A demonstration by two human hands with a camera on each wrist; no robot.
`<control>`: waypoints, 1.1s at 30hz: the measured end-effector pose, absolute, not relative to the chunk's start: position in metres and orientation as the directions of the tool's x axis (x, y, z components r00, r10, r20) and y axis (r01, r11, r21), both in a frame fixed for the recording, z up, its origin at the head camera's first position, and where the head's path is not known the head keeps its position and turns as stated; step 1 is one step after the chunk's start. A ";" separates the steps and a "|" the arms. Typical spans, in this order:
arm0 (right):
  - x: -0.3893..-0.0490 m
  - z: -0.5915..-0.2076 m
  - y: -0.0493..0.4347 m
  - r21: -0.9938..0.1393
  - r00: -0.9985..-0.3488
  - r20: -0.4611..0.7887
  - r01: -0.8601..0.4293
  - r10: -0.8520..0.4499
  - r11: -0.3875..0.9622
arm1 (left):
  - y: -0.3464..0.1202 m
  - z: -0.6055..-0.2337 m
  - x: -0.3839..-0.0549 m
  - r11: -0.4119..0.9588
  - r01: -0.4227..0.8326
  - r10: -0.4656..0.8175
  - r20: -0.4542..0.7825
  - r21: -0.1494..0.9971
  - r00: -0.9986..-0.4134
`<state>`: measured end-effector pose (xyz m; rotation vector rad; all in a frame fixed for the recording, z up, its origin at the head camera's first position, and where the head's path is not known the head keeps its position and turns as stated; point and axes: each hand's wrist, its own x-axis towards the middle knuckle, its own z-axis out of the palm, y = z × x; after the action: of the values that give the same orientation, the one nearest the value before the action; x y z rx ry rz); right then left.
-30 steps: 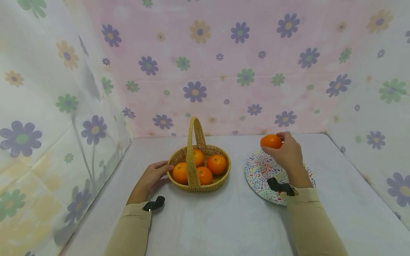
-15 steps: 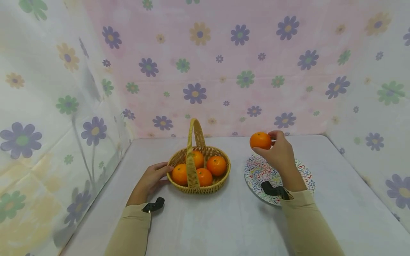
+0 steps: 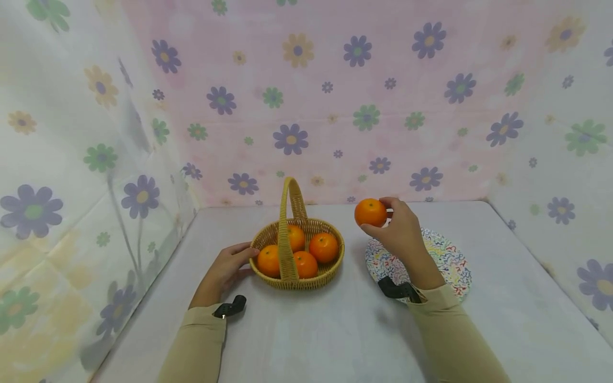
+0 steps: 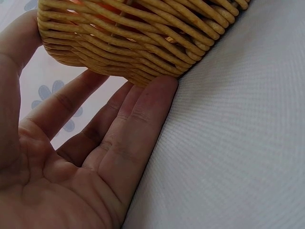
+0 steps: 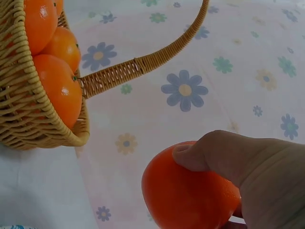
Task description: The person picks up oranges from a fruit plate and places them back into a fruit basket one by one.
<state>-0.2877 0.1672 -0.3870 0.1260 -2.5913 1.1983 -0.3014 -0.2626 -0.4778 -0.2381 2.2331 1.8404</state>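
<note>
A mandarin orange [image 3: 371, 213] is pinched between the thumb and fingers of my right hand [image 3: 401, 229], up in the air between the basket and the plate. Its smooth skin also shows below the thumb in the right wrist view. Left of it stands a yellow wicker basket [image 3: 316, 280] with a tall arched handle, holding several mandarin oranges [image 3: 324, 247]. My left hand [image 3: 229, 267] holds the basket's left side, thumb over the rim. In the left wrist view, the fingertips [image 4: 159, 90] touch the wicker wall low down, near the table.
A round plate [image 3: 445, 260] with multicoloured squiggles lies on the right, partly hidden by my right hand and forearm. The white table [image 3: 306, 335] meets flower-printed cloth [image 3: 330, 106] at the back and sides. Black camera mounts [image 3: 231, 307] sit on both wrists.
My right hand has carried the mandarin orange leftward from above the plate's back edge toward the basket. The left hand and basket have stayed in place.
</note>
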 end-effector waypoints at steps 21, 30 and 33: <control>-0.293 -0.391 0.117 -0.715 -0.955 0.273 -0.284 -0.120 0.639 | -0.264 -0.477 -0.301 0.202 -0.252 0.034 -0.264 0.946 -0.964; -0.297 -0.391 0.088 -0.714 -0.957 0.230 -0.288 -0.175 0.638 | -0.266 -0.479 -0.303 0.210 -0.251 0.039 -0.265 0.945 -0.963; -0.297 -0.393 0.078 -0.729 -0.963 0.195 -0.269 -0.186 0.629 | -0.266 -0.480 -0.304 0.198 -0.251 0.043 -0.264 0.947 -0.963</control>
<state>-0.2966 0.0781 -0.3926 0.3844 -2.7433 1.2529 -0.3036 -0.2661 -0.4796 -0.1996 2.2400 1.8433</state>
